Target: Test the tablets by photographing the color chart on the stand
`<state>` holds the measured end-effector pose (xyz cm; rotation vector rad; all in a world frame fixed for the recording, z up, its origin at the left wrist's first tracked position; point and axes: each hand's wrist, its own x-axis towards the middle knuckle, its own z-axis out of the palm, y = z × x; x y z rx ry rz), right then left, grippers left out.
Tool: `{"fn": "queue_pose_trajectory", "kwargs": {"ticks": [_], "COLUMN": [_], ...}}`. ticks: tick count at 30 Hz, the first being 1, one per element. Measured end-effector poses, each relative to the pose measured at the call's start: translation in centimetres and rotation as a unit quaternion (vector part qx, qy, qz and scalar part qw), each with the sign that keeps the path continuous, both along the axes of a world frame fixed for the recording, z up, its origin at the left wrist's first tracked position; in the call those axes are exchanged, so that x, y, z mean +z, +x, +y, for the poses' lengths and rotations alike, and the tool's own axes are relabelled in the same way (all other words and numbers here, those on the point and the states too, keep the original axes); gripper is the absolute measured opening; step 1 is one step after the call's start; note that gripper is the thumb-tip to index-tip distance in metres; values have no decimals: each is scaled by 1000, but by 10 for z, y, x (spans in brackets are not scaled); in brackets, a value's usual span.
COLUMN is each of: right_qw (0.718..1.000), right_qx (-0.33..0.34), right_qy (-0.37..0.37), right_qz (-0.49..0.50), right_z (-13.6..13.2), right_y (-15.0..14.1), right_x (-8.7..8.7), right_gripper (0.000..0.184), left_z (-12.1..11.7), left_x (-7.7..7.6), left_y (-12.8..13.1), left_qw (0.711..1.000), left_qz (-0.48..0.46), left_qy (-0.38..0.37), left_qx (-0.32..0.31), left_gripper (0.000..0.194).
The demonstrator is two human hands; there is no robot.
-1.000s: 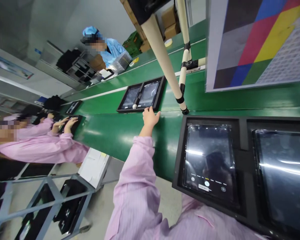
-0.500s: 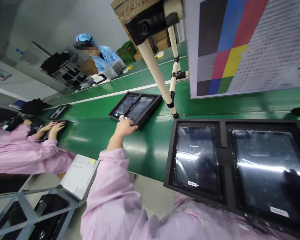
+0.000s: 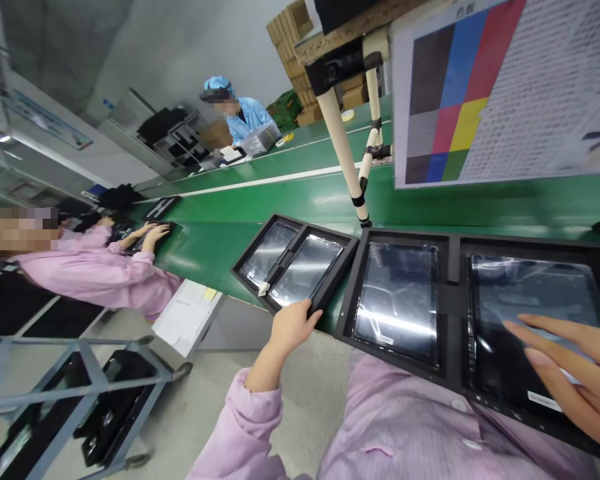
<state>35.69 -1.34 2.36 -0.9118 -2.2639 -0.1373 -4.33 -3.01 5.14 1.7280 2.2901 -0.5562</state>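
Note:
My left hand (image 3: 291, 326) grips the near edge of a black tray (image 3: 250, 256) that holds two dark tablets; the tray sits at the green belt's front edge, angled. Right beside it lies a larger black tray (image 3: 453, 265) with two tablets under shiny film, close to my chest. My right hand (image 3: 575, 373) hovers over the right-hand tablet (image 3: 525, 313) of that tray, fingers stretched out and apart, holding nothing.
A green conveyor belt (image 3: 280, 200) runs back left. A cream pipe post (image 3: 347, 160) stands behind the trays, with a colour chart board (image 3: 480, 100) to its right. A person in pink (image 3: 100, 273) works at left, one in blue (image 3: 240, 113) far back. A metal cart (image 3: 80, 400) stands lower left.
My left hand has pulled the two-tablet tray along the belt toward me, up against the larger tray. My right hand has come into view over the right tablet.

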Motion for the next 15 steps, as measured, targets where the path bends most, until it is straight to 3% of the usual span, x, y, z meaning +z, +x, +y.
{"fn": "queue_pose_trajectory", "kwargs": {"ticks": [3, 4, 6, 7, 9, 10, 13, 15], "right_qw": [999, 997, 970, 934, 817, 760, 610, 559], "right_qx": [31, 35, 42, 47, 66, 73, 95, 72], "right_qy": [-12, -52, -226, -340, -555, -623, -730, -731], "right_qz": [27, 42, 77, 98, 140, 167, 293, 384], "right_z": [4, 3, -1, -3, -7, -9, -11, -10], "right_y": [-26, -35, -56, -68, -94, -107, -142, -157], "right_x": [14, 14, 11, 8, 2, 0, -2, -2], "right_gripper": [24, 25, 33, 38, 57, 71, 107, 112], "left_z": [2, 3, 5, 6, 3, 0, -17, -31], "left_x": [26, 34, 46, 50, 52, 50, 38, 28], "left_y": [11, 15, 27, 35, 54, 65, 95, 103], "left_qw": [1000, 999, 999, 998, 997, 996, 987, 966], "left_qz": [-10, -15, -28, -35, -48, -56, -114, -197], "left_qy": [25, 31, 40, 43, 45, 46, 78, 117], "left_qx": [-1, -7, -24, -33, -50, -57, -80, -118], "left_gripper": [28, 28, 30, 30, 33, 33, 34, 33]}}
